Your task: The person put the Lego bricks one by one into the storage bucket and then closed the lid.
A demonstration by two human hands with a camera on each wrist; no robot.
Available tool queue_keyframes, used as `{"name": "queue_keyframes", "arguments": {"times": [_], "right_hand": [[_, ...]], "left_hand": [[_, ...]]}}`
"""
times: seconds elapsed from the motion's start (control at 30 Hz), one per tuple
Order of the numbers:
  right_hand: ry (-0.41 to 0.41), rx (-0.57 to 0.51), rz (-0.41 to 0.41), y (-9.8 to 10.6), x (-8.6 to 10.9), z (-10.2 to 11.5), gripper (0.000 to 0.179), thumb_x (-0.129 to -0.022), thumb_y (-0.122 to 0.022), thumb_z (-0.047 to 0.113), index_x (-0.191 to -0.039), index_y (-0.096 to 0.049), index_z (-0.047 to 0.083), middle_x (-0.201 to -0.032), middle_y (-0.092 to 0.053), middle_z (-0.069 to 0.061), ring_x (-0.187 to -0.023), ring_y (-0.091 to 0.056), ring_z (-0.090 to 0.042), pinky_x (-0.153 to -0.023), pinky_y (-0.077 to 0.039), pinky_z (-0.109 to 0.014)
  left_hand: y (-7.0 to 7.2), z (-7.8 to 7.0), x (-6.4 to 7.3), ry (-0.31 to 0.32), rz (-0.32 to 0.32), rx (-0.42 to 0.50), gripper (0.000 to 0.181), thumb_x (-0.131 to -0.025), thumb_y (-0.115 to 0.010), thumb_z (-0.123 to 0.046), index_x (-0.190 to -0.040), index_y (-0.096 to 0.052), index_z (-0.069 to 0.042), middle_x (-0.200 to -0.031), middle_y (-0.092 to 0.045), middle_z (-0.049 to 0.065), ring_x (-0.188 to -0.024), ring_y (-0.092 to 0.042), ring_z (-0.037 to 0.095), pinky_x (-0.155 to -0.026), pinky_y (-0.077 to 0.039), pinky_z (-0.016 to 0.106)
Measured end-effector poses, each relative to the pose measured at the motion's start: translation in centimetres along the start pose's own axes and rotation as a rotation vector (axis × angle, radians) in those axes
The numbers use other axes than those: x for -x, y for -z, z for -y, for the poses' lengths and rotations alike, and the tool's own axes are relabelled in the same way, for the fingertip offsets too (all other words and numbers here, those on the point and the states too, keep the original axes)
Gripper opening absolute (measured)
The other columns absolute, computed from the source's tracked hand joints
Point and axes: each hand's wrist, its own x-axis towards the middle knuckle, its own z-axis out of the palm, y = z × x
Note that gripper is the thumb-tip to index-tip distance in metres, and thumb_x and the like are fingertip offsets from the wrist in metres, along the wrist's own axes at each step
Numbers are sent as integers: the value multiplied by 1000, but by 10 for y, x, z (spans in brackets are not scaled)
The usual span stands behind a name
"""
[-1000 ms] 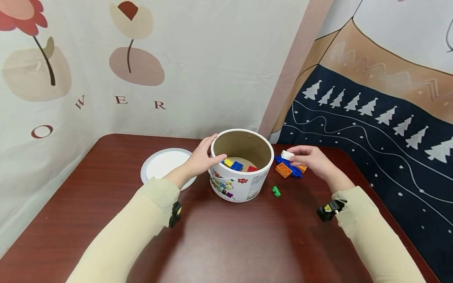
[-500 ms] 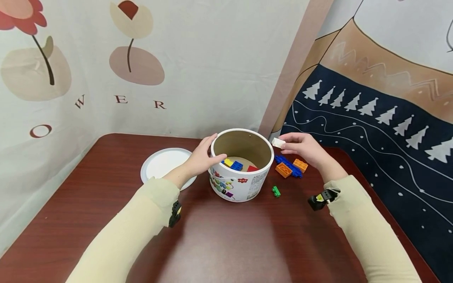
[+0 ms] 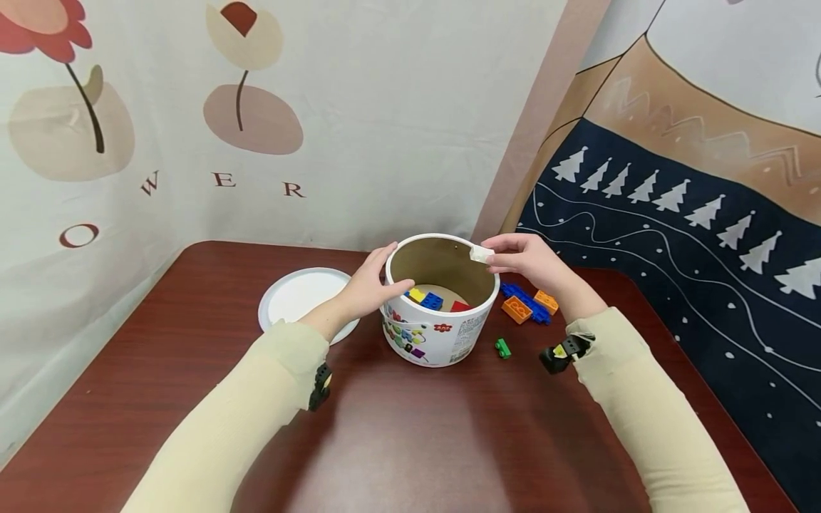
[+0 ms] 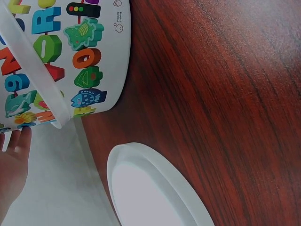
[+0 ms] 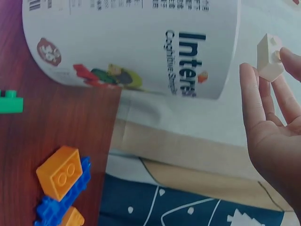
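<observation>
A white bucket (image 3: 465, 331) with printed pictures stands upright on the table. My left hand (image 3: 364, 291) rests against its left side, thumb at the front rim and fingers fairly straight along the outside. In the left wrist view, fingertips of that left hand (image 4: 14, 160) touch the bucket wall. My right hand (image 3: 529, 262) pinches a white building block (image 3: 481, 254) at the bucket's right back rim. The right wrist view shows the white block (image 5: 269, 59) between thumb and fingertips, studs showing. Inside the bucket lie a blue block (image 3: 432, 301), a yellow block (image 3: 417, 295) and a red block (image 3: 459, 306).
Right of the bucket, orange blocks (image 3: 517, 310) lie against a blue toothed piece (image 3: 541, 313). A small green block (image 3: 503, 348) sits nearer. The white round lid (image 3: 301, 292) lies flat on the left of the brown table (image 3: 410, 442). Printed cloths hang behind.
My right hand has carried the white block leftward and up, from above the blue and orange pieces to the bucket's rim. The left hand stays at the bucket.
</observation>
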Motion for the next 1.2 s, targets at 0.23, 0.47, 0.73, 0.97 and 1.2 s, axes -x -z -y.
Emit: {"name": "queue_keyframes", "arguments": {"times": [0.23,0.47,0.73,0.97,1.2], "right_hand": [[12,34,22,-9,-6,5,37,-90,-61,17,-121,-57,-4,-107,-64,-6,-100,-63,-26,-86,-54,-27],[10,5,24,-15,-8,6,39,-89,-61,12,-123,-55,-5,-107,-62,-7,-101,-62,-26,-87,-54,-29],[16,4,0,-7,1,3,42,-90,-60,15,-125,-51,-7,-113,-59,-20,-99,-63,-24,-84,-54,-27],[-14,-23,-26,7,21,-15,43,-91,-60,17,-126,-49,-7,-112,-61,-15,-90,-65,-9,-81,-55,-24],[-72,-65,-23,9,43,-60,44,-90,-61,13,-124,-47,-11,-98,-61,7,-87,-64,-7,-78,-56,-24]], "left_hand": [[-2,1,-2,-5,2,-3,82,-85,-65,-35,-150,-20,-13,-152,-24,11,-137,-32,31,-107,-36,49],[-4,-1,-2,-8,5,-3,82,-85,-65,-35,-150,-20,-13,-152,-24,11,-136,-33,30,-106,-37,49],[-5,-2,-1,-5,6,3,82,-85,-66,-35,-150,-20,-14,-152,-24,10,-136,-33,30,-105,-38,49],[-3,2,-1,-13,-7,-16,82,-85,-65,-36,-150,-20,-13,-152,-24,11,-137,-31,31,-107,-35,51],[-1,3,-1,-5,-8,-15,82,-85,-65,-37,-150,-20,-14,-152,-24,10,-137,-32,30,-107,-36,50]]}}
